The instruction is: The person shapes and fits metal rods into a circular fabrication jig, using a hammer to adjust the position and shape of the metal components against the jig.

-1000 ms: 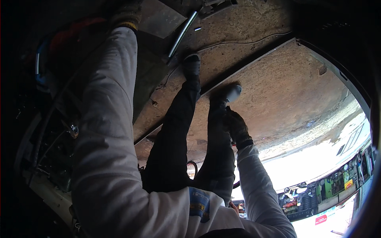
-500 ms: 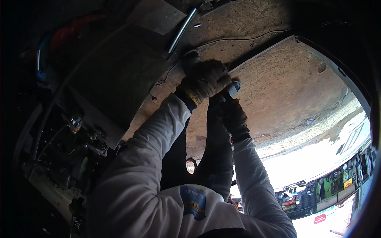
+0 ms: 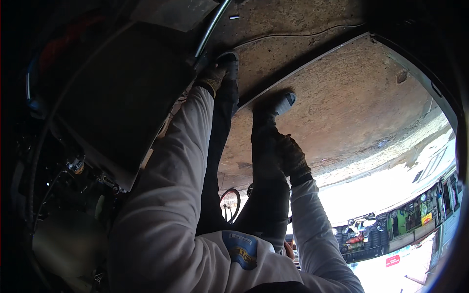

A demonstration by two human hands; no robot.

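Note:
My left hand [image 3: 212, 78], in a worn dark work glove with a yellowish cuff, reaches out beside my left shoe [image 3: 228, 61]. It is close to the edge of a large dark panel [image 3: 122, 93] and just below the lower end of a shiny metal tube [image 3: 211, 30]. Shadow hides its fingers, so I cannot tell if they grip anything. My right hand [image 3: 294, 158], gloved as well, is beside my right leg, below my right shoe [image 3: 285, 103]. Its fingers look curled in; what they hold, if anything, is too dark to make out.
A dark straight metal edge [image 3: 305, 70] runs across the brown, stained floor [image 3: 342, 112]. A thin cable [image 3: 293, 35] and a small metal piece [image 3: 234, 17] lie beyond it. Dark machine parts [image 3: 75, 166] crowd the left. A bicycle wheel [image 3: 229, 205] shows between my legs.
My left hand has moved away from my right, to the left, beside the dark panel. My right hand has come slightly back toward me. My shoes now show more fully.

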